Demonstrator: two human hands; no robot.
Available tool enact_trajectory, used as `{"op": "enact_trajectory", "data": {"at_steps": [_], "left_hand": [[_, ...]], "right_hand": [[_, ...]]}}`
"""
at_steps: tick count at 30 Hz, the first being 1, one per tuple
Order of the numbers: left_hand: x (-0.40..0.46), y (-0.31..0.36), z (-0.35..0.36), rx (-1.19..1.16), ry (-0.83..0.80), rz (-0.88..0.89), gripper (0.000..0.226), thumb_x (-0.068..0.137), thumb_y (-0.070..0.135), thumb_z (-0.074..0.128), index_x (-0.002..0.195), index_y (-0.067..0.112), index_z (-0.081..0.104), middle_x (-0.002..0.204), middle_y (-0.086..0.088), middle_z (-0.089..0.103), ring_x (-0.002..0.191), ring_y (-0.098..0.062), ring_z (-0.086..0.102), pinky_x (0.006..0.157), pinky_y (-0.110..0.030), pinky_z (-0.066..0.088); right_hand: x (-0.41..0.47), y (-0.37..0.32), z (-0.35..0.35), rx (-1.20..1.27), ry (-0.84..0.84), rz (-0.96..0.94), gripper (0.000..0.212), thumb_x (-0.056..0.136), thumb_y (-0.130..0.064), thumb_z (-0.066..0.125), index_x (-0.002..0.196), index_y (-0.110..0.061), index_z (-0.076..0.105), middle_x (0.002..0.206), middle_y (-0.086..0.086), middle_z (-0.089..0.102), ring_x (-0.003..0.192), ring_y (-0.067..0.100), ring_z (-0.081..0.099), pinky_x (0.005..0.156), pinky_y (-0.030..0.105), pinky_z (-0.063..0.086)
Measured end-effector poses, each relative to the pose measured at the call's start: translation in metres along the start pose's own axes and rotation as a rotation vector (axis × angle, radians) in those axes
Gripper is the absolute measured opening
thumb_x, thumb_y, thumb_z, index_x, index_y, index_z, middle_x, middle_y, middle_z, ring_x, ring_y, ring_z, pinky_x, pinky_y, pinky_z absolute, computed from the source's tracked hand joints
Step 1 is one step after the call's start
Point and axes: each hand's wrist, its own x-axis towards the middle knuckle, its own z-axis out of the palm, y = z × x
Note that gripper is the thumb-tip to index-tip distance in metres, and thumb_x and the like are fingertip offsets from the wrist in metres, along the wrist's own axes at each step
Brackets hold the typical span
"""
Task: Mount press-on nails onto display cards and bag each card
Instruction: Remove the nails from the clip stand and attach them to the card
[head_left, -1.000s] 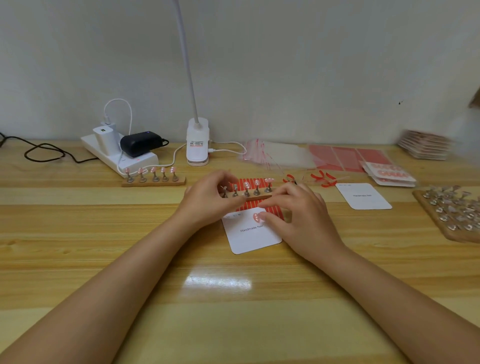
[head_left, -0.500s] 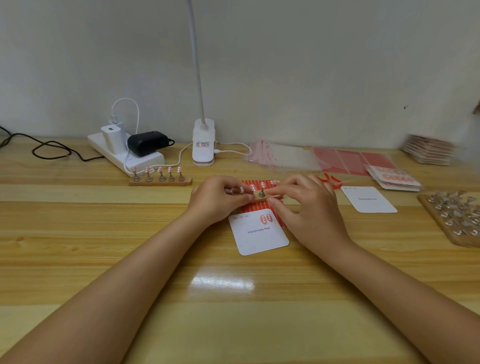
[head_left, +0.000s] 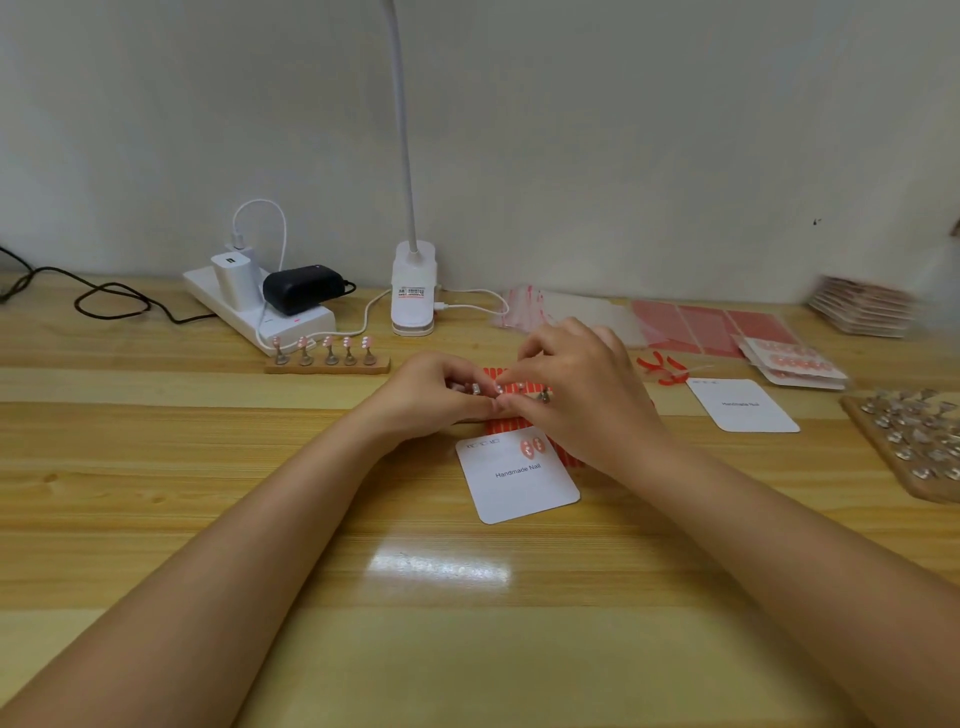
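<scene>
A white display card (head_left: 519, 480) printed "Handmade Nail" lies on the wooden table (head_left: 260, 493) with two pink press-on nails (head_left: 532, 448) stuck near its top right. Behind it, over a red striped sticker sheet (head_left: 506, 427), my left hand (head_left: 431, 397) grips the left end of a small wooden nail stand (head_left: 543, 397). My right hand (head_left: 582, 395) reaches over that stand, and its fingertips pinch at a nail on one of the pegs; the nail itself is mostly hidden.
A second wooden stand (head_left: 327, 358) with several pink nails sits at the back left, by a power strip (head_left: 260, 312) and a clip lamp (head_left: 413, 296). Clear bags (head_left: 561, 312), red sheets (head_left: 711, 327), a blank card (head_left: 743, 405), finished cards (head_left: 795, 361) and a peg board (head_left: 914, 441) lie right.
A second nail now sits on the card. My right hand left the card and moved up over the stand, and my left hand has closed on the stand's left end.
</scene>
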Motion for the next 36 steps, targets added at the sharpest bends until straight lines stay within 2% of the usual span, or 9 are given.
{"op": "enact_trajectory", "data": {"at_steps": [5, 8, 16, 19, 23, 25, 28, 33, 36], "left_hand": [[-0.001, -0.002, 0.006, -0.001, 0.072, 0.060, 0.006, 0.076, 0.024, 0.075, 0.071, 0.023, 0.070, 0.063, 0.002, 0.054, 0.050, 0.008, 0.045, 0.046, -0.005, 0.033], [-0.001, -0.003, 0.009, -0.001, 0.088, 0.075, 0.004, 0.077, 0.022, 0.074, 0.076, 0.019, 0.073, 0.068, -0.004, 0.058, 0.054, 0.001, 0.046, 0.048, -0.006, 0.033], [-0.001, -0.004, 0.011, -0.010, 0.111, 0.090, 0.005, 0.077, 0.021, 0.073, 0.077, 0.016, 0.072, 0.071, -0.003, 0.059, 0.059, -0.005, 0.042, 0.050, -0.009, 0.032], [-0.001, -0.004, 0.013, 0.022, 0.117, 0.088, 0.006, 0.076, 0.022, 0.074, 0.074, 0.018, 0.070, 0.074, 0.001, 0.061, 0.064, -0.005, 0.044, 0.063, -0.019, 0.038], [-0.002, -0.006, 0.014, 0.018, 0.152, 0.113, 0.009, 0.074, 0.022, 0.076, 0.070, 0.023, 0.068, 0.075, 0.007, 0.061, 0.070, -0.007, 0.048, 0.069, -0.026, 0.038], [-0.003, -0.007, 0.015, 0.030, 0.154, 0.117, 0.011, 0.074, 0.024, 0.076, 0.069, 0.026, 0.066, 0.076, 0.008, 0.061, 0.072, -0.008, 0.050, 0.071, -0.029, 0.043], [-0.004, -0.007, 0.016, 0.048, 0.179, 0.124, 0.014, 0.075, 0.026, 0.075, 0.069, 0.031, 0.064, 0.080, 0.008, 0.064, 0.080, -0.013, 0.056, 0.082, -0.037, 0.049], [-0.008, -0.001, 0.014, 0.063, 0.109, 0.118, 0.014, 0.077, 0.033, 0.066, 0.087, 0.032, 0.056, 0.094, 0.012, 0.059, 0.098, -0.015, 0.056, 0.095, -0.046, 0.044], [-0.016, 0.004, 0.011, -0.034, 0.252, 0.190, 0.034, 0.068, 0.030, 0.046, 0.101, 0.025, 0.049, 0.099, 0.021, 0.047, 0.101, -0.005, 0.047, 0.100, -0.049, 0.037]], "right_hand": [[0.000, -0.001, -0.002, -0.056, 0.053, -0.111, 0.014, 0.074, -0.022, 0.075, 0.083, -0.012, 0.075, 0.079, 0.005, 0.065, 0.076, 0.025, 0.058, 0.072, 0.032, 0.032], [0.000, -0.001, -0.001, -0.073, 0.081, -0.173, 0.010, 0.073, -0.018, 0.074, 0.076, -0.009, 0.075, 0.071, 0.005, 0.064, 0.066, 0.026, 0.057, 0.066, 0.031, 0.033], [0.007, 0.002, 0.000, -0.019, 0.042, -0.122, 0.012, 0.083, -0.019, 0.066, 0.084, -0.009, 0.075, 0.081, 0.003, 0.066, 0.078, 0.024, 0.054, 0.074, 0.031, 0.027], [0.011, 0.006, 0.003, 0.026, 0.044, -0.059, 0.017, 0.088, -0.022, 0.060, 0.091, -0.014, 0.074, 0.089, -0.001, 0.065, 0.085, 0.015, 0.045, 0.076, 0.026, 0.021], [0.019, 0.010, 0.009, 0.109, 0.037, 0.107, 0.018, 0.090, -0.026, 0.057, 0.094, -0.018, 0.073, 0.100, -0.005, 0.064, 0.093, 0.008, 0.043, 0.085, 0.029, 0.026], [0.020, 0.010, 0.009, 0.243, 0.107, 0.239, 0.016, 0.089, -0.025, 0.059, 0.088, -0.019, 0.073, 0.085, -0.012, 0.061, 0.081, 0.002, 0.042, 0.082, 0.028, 0.032], [0.017, 0.010, 0.004, 0.478, 0.232, 0.393, 0.012, 0.088, -0.024, 0.061, 0.087, -0.021, 0.073, 0.070, -0.024, 0.050, 0.067, -0.003, 0.045, 0.064, 0.009, 0.034], [-0.010, 0.008, -0.003, 0.559, 0.247, 0.393, 0.010, 0.086, -0.023, 0.062, 0.087, -0.022, 0.072, 0.073, -0.016, 0.055, 0.068, -0.001, 0.046, 0.061, 0.007, 0.033], [-0.025, 0.006, -0.002, 0.569, 0.257, 0.375, 0.010, 0.084, -0.022, 0.064, 0.088, -0.019, 0.072, 0.075, -0.016, 0.056, 0.071, 0.000, 0.049, 0.064, 0.009, 0.035]]}}
